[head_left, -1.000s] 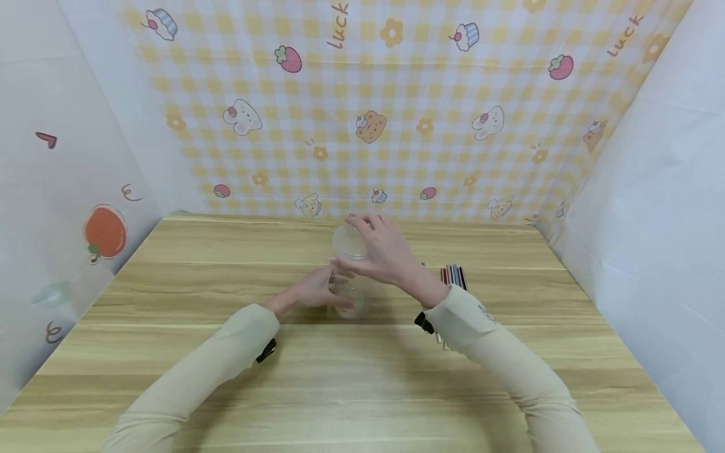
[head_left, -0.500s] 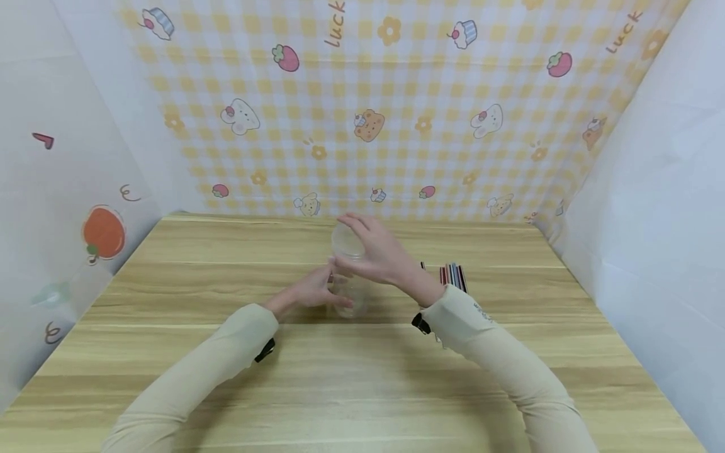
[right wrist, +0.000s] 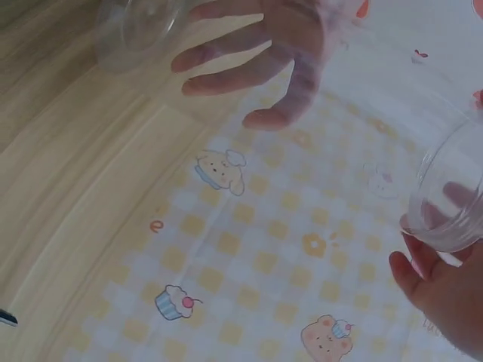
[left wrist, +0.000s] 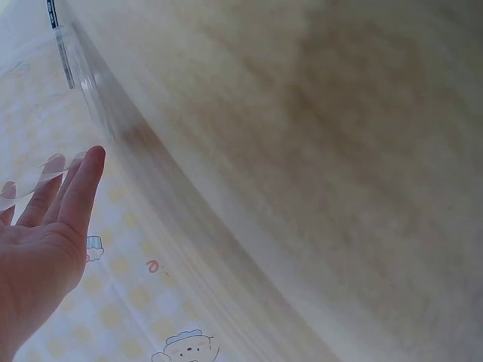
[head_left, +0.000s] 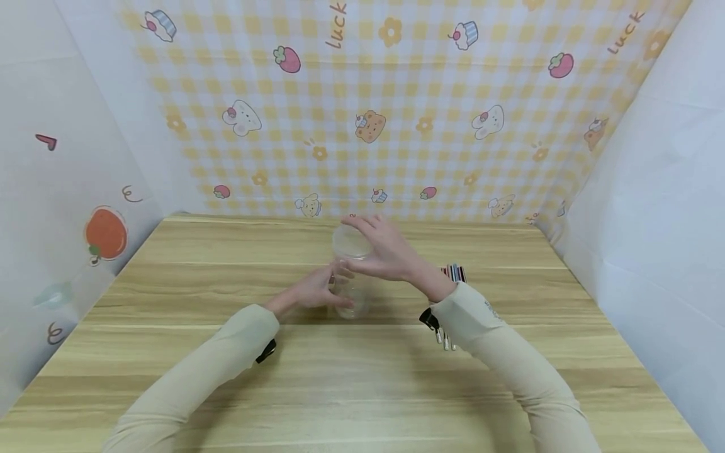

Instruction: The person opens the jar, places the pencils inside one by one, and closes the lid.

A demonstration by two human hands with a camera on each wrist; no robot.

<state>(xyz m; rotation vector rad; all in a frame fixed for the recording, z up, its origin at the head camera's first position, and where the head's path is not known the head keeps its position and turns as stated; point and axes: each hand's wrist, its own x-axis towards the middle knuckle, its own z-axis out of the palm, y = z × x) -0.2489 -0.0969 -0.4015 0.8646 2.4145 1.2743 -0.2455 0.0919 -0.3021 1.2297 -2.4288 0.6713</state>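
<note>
A clear plastic jar (head_left: 352, 301) stands upright on the wooden table, with a round clear lid (head_left: 351, 242) at its top. My left hand (head_left: 314, 288) holds the jar's body low down, thumb in front and fingers around the far side. From the right, my right hand (head_left: 385, 250) grips the lid by its rim, fingers behind and thumb near the front. In the right wrist view, the left fingers (right wrist: 249, 60) show through the transparent wall, and the lid (right wrist: 445, 196) lies against the right fingertips. Whether the lid is fully seated I cannot tell.
Several pens (head_left: 454, 273) lie side by side on the table to the right, partly covered by my right forearm. A yellow checked cloth (head_left: 368, 157) hangs behind the table (head_left: 362, 390), with white cloth walls at both sides.
My right hand turns slightly on the lid and its wrist shifts a little to the right, uncovering more of the pens' near ends. The left hand and the jar stay in place.
</note>
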